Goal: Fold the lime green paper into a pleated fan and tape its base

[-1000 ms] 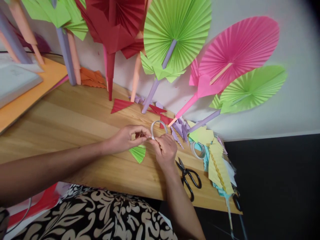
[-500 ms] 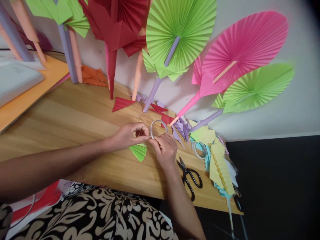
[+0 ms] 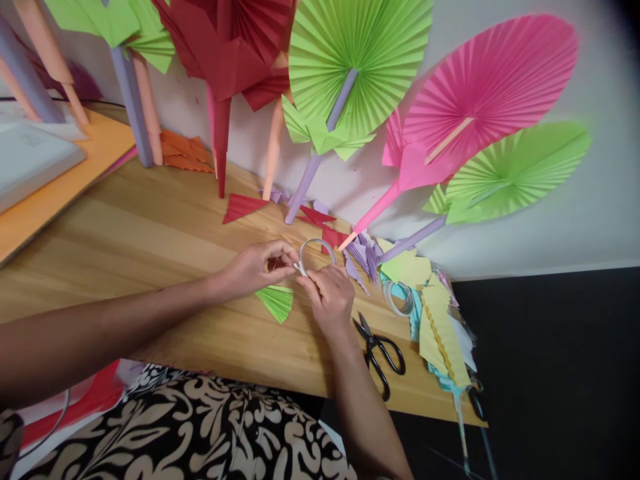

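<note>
A thin white roll of tape (image 3: 317, 247) stands on edge over the wooden table (image 3: 150, 233). My left hand (image 3: 255, 267) pinches at the roll's left side, fingers closed on the tape end. My right hand (image 3: 327, 297) grips the roll from below with curled fingers. A small pleated green paper piece (image 3: 276, 303) lies flat just under both hands.
Black scissors (image 3: 380, 353) lie right of my right hand. A second tape roll (image 3: 397, 298) sits among yellow, teal and purple paper scraps (image 3: 435, 320). Pleated paper fans in green (image 3: 355, 60), pink (image 3: 480, 87) and red (image 3: 235, 47) lean on the wall. A white box (image 3: 30, 163) stands at far left.
Both hands stay on the tape roll with only slight finger shifts. The view has drifted a little.
</note>
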{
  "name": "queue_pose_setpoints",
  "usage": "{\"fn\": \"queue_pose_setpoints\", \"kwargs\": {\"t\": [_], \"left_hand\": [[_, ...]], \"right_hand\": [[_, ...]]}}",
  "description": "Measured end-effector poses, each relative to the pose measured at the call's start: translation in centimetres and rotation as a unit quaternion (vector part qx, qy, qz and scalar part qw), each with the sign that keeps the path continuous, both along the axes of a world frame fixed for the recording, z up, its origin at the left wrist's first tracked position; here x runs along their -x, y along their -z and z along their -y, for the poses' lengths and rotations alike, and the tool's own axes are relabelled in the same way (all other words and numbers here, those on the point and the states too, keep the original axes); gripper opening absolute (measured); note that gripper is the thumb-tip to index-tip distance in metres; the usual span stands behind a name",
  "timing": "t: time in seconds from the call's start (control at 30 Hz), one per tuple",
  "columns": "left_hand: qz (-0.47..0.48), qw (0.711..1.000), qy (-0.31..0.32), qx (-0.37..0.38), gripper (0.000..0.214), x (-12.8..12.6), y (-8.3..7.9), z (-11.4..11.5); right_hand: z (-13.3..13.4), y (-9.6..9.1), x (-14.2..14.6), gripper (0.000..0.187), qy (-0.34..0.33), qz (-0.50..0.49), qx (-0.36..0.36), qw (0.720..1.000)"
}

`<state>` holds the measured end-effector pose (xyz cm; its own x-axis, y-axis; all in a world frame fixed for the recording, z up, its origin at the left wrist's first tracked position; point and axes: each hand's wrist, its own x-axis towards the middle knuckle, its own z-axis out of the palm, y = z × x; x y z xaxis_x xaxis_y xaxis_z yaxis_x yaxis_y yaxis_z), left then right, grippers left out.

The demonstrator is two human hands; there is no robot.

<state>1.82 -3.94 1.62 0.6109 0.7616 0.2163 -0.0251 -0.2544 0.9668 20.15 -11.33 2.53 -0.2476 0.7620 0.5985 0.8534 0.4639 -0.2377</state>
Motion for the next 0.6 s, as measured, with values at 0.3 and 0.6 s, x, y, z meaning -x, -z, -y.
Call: {"fn": "queue_pose_setpoints", "kwargs": {"t": [0.3,0.6], "left_hand": [[-0.038,0.998,-0.024,-0.054,0.014,0.25,-0.04,-0.21],[-0.065,0.987,-0.032,-0.143,0.013,0.44,0.25,-0.16]], "right_hand": [[-0.09,-0.04,0.05,0.020,-0.002,0.002,-0.009,1.000],[-0.03,-0.30,-0.21,0.020,0.023,0.031,0.035,0.999]]}}
